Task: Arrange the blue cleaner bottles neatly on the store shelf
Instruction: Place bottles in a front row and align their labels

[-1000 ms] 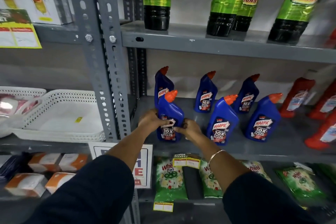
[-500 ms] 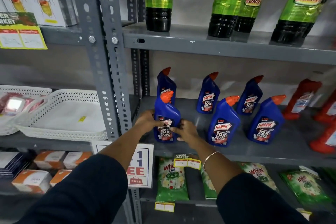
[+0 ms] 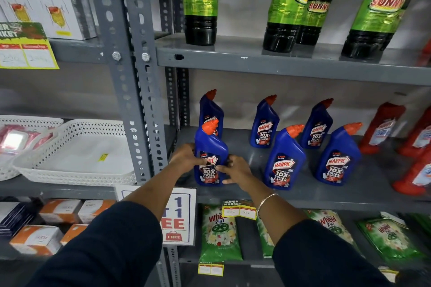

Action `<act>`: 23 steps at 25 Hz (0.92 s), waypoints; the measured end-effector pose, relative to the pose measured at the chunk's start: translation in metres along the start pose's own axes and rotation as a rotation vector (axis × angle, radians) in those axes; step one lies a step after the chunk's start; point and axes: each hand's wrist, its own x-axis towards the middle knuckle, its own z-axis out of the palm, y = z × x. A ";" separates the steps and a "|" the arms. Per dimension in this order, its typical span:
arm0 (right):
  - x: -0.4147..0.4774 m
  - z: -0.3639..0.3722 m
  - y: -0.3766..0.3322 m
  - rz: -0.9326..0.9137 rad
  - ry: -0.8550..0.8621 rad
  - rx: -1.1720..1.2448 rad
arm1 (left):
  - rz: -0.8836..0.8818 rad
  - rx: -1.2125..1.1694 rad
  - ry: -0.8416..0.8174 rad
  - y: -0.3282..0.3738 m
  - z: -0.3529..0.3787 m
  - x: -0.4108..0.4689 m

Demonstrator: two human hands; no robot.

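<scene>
The front-left blue bottle (image 3: 210,158) stands upright at the shelf (image 3: 303,196) edge, clasped low between the left hand (image 3: 186,157) and right hand (image 3: 235,170); likely full, heavy, rigid and slick, so the broad body is the place to hold. Five blue bottles (image 3: 284,158) stand behind and right of the hands, and a white basket (image 3: 77,170) to their left appears nearly empty.

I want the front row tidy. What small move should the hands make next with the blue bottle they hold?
Probably let go: both hands, left and right, hold the front-left blue plastic Harpic bottle, which stands upright on the grey metal shelf, label forward.
</scene>
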 end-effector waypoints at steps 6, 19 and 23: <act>0.002 0.001 0.000 0.001 0.002 -0.017 | -0.002 0.002 -0.014 0.000 -0.002 0.001; 0.003 0.000 0.000 -0.004 0.010 -0.043 | 0.030 -0.005 -0.021 -0.004 -0.001 0.002; 0.004 0.001 0.001 -0.007 0.015 -0.035 | 0.031 -0.017 -0.010 -0.005 -0.001 0.005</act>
